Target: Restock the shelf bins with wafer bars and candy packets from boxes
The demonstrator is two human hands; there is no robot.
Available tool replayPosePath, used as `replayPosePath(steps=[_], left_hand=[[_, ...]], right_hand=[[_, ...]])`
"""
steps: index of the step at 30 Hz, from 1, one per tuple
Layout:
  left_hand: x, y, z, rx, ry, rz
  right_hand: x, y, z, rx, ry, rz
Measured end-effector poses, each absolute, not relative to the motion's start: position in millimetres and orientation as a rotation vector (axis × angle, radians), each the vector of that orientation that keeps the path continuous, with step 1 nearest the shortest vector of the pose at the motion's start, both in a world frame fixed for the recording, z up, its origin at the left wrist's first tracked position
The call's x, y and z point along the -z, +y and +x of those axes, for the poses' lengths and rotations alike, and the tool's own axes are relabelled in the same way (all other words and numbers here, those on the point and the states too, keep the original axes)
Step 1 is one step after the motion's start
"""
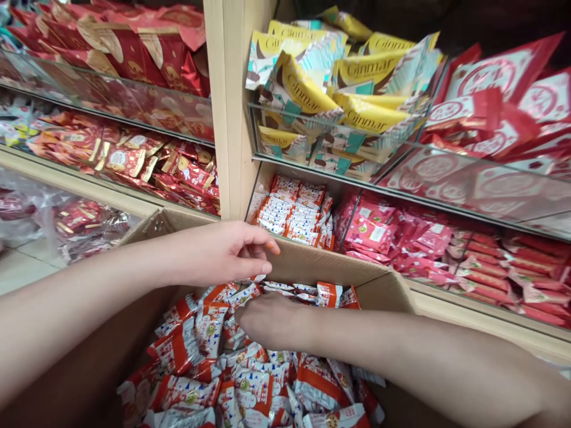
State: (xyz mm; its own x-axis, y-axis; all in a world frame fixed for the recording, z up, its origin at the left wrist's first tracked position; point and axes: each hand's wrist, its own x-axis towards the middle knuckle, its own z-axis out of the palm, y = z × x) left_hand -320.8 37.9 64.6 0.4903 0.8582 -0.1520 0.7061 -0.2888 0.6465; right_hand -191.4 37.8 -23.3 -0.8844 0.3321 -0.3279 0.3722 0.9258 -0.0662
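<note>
A cardboard box [307,261] stands before me, filled with small red-and-white snack packets [254,389]. Over its far side hovers my left hand [236,252], fingers loosely bent and apart from the thumb, with nothing visible in its grasp. Down among the packets is my right hand [272,321]; its fingers point away and are hidden, so what it grips does not show. Just beyond the box, matching packets [297,211] lie in neat rows in a low shelf compartment.
Yellow Ginmar packets [366,71] fill the upper bin behind a clear panel [482,184]. Pink packets [401,232] lie beside the rows. A wooden upright [229,107] divides the shelves; red pouches [129,53] are left of it. A plastic bag of packets [80,217] sits low left.
</note>
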Motion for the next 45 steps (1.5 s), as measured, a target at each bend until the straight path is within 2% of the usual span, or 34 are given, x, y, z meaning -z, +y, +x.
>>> replayPosePath(steps=[5,9,14,18,22,25,28,30,33,35,37,40,45], left_hand=[[-75,36,-325,-0.413,1.189,2.069],[-86,35,-327,-0.555,1.042,1.935],[-91,33,-324,-0.617,1.274,1.947],[-89,30,-321,-0.832,1.271,1.878],[-85,31,-320,-0.981,1.273,1.85],[-82,34,-319,-1.028,1.339,1.845],[-80,36,-316,-1.102,1.378,1.85],[-81,35,-315,-1.181,1.399,1.853],[-82,33,-314,-1.162,1.481,1.912],[-83,34,-314,-1.076,1.557,1.987],[-82,35,-314,-1.038,1.587,2.056],[-78,37,-314,-1.033,1.552,2.075],[-75,36,-312,-0.971,1.499,2.05]], right_hand=[[-36,50,-173,0.41,3.232,0.768],[-65,58,-154,0.684,3.35,1.035],[-70,67,-142,1.324,3.324,1.054],[-72,70,-142,1.516,3.395,1.1],[-71,69,-144,2.155,2.979,1.004],[-67,69,-145,2.28,2.807,0.92],[-66,71,-143,2.085,2.924,0.988],[-69,74,-137,1.754,3.148,1.096],[-76,81,-122,0.713,3.479,1.249],[-79,87,-113,0.028,3.373,1.294],[-78,93,-106,-0.355,3.106,1.374],[-71,103,-106,-0.586,2.722,1.509],[-59,130,-124,-0.568,2.493,1.711]])
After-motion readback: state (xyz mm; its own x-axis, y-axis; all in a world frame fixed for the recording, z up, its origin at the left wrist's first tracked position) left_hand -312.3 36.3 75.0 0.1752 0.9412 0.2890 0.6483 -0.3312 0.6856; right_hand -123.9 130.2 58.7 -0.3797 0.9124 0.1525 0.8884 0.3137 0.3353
